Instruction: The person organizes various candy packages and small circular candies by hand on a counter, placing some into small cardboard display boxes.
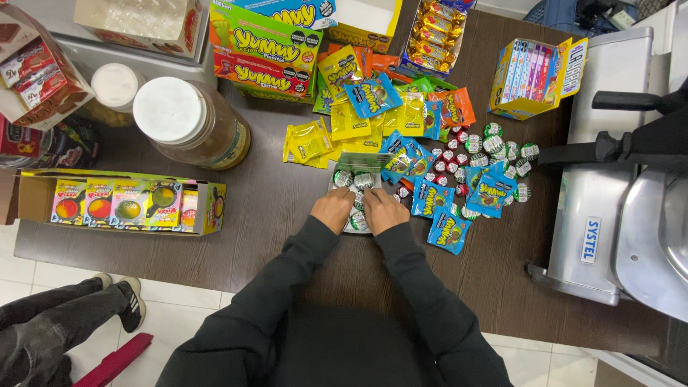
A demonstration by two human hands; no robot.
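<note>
I see a small clear tray [356, 226] on the dark desk [272, 236], right in front of the person, its long axis running away from the body toward the far edge. Round foil-wrapped candies [344, 178] in green and silver fill it. My left hand [332, 209] and right hand [384, 210] sit side by side over the near end of the tray, nearly touching each other. Both sets of fingers are curled down into the candies; I cannot tell whether any one piece is actually pinched between them.

Just right of the tray lie blue snack packets [449, 231], with more round candies [502, 147] scattered beyond them. Yellow packets [308, 142] lie just past the far end of the tray. A big jar with a white lid [188, 122] stands to the left, and a long open display box [122, 203] of colourful packs sits nearer on that side. A metal scale [609, 179] fills the right edge of the desk.
</note>
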